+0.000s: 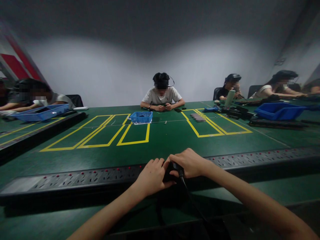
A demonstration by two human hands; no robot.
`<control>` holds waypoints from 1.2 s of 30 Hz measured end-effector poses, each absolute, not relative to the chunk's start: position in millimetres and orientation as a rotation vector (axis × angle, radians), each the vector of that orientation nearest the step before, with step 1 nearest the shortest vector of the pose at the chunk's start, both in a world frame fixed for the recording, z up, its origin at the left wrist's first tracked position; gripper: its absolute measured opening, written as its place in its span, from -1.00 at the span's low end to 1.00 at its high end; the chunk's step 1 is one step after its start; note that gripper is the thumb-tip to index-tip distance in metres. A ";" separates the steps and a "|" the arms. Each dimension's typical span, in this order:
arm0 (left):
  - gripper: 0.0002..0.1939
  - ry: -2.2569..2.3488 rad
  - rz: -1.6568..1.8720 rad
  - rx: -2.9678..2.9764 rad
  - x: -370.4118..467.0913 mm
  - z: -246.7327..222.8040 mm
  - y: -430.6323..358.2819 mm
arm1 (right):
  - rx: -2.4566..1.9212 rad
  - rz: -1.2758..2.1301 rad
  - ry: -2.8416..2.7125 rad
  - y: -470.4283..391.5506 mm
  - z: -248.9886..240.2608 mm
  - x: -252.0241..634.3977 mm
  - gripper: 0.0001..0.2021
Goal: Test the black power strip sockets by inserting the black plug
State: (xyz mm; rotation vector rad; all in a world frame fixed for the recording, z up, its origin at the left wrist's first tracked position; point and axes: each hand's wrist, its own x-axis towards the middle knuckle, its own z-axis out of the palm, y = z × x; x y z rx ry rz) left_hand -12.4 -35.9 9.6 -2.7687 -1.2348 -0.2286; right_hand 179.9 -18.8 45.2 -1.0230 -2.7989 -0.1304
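Close together over the near side of the green table, both hands work on a small black object [170,174], mostly hidden by the fingers. My left hand [152,176] is closed around its left side, the thumb underneath. My right hand [190,163] grips a black cable plug [180,170] with a ribbed neck, right against that object; whether the two are joined I cannot tell. From the plug a black cable [191,196] hangs down toward the table edge. Just behind the hands runs a long black power strip [95,176] with red switches.
Yellow taped rectangles mark the green table [165,136]. Blue bins [142,116] [277,111] [43,112] stand farther back. A person [162,95] sits opposite, holding something small. Other people sit at both sides. A grey cloth-like item [197,117] lies mid-right.
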 end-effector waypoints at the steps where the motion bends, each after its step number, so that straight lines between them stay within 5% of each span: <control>1: -0.41 -1.240 -0.226 -2.768 -12.1 9.9 -36.1 | -0.973 -0.107 -2.833 -14.2 45.1 179.5 -0.74; 12: -0.29 -1.295 -0.256 -2.790 -10.7 5.7 -34.5 | -0.828 -0.045 -2.871 -3.6 29.2 182.6 -0.76; 36: -0.34 -1.292 -0.224 -2.809 -11.2 11.1 -34.5 | -0.842 -0.134 -2.817 -6.6 26.6 183.6 -0.79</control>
